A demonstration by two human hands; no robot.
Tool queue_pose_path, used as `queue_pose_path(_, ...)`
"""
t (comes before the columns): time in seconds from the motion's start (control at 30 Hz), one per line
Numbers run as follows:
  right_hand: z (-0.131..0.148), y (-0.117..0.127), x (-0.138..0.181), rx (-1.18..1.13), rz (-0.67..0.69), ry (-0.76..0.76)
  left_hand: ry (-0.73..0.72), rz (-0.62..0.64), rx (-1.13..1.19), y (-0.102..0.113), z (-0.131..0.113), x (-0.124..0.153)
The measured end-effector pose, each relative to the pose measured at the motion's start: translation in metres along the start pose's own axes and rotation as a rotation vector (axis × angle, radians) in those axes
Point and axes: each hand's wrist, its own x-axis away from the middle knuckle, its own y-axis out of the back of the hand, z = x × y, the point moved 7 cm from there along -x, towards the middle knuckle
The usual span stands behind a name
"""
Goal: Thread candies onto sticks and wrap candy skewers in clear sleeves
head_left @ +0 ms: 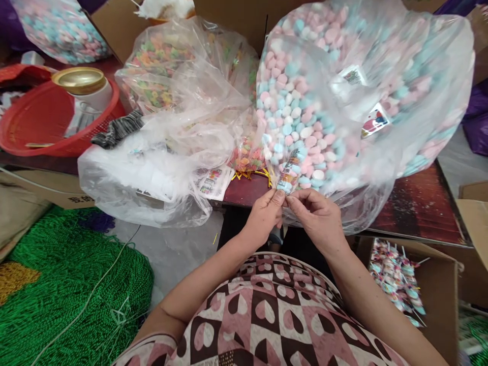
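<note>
A small clear printed packet (288, 172) stands up from between my hands at the table's front edge. My left hand (266, 212) pinches its lower end between thumb and finger. Close beside it, my right hand (315, 211) has thumb and forefinger pressed together at the same end of the packet. Whatever tiny piece lies between the right fingertips is hidden. Just behind the packet rests a big clear bag of pink, blue and white candies (297, 112). Several gold twist ties (247, 174) lie on the table left of the packet.
Left of centre are a bag of colourful gummies (160, 66) and crumpled clear plastic bags (145, 168). A red basket (15, 132) holds a gold-lidded jar (82, 84). Green cords (76, 274) pile at lower left; a cardboard box (438, 305) with wrapped sticks stands lower right.
</note>
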Motion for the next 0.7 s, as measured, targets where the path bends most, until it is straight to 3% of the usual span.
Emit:
queue_pose_path(0.1,-0.010,-0.004,0.000,-0.196,0.096,-0.064,-0.012,0.140,0.026,-0.010,-0.005,0.002)
queue_pose_path(0.2,-0.015,-0.005,-0.002,-0.351,0.145,-0.101,0.072,0.260,0.059,-0.017,-0.006,0.006)
queue_pose_path(0.3,-0.018,-0.002,-0.005,-0.436,0.197,-0.128,0.195,0.393,0.085,-0.023,-0.005,0.012)
queue_pose_path(0.43,-0.025,-0.005,-0.002,-0.469,0.380,-0.182,0.413,0.555,0.145,-0.031,0.008,0.022)
queue_pose_path(0.5,-0.031,-0.003,-0.002,-0.477,0.365,-0.188,0.454,0.571,0.188,-0.032,0.013,0.023)
queue_pose_path(0.7,-0.045,0.005,-0.002,-0.495,0.127,-0.125,0.429,0.494,0.229,-0.034,0.014,0.017)
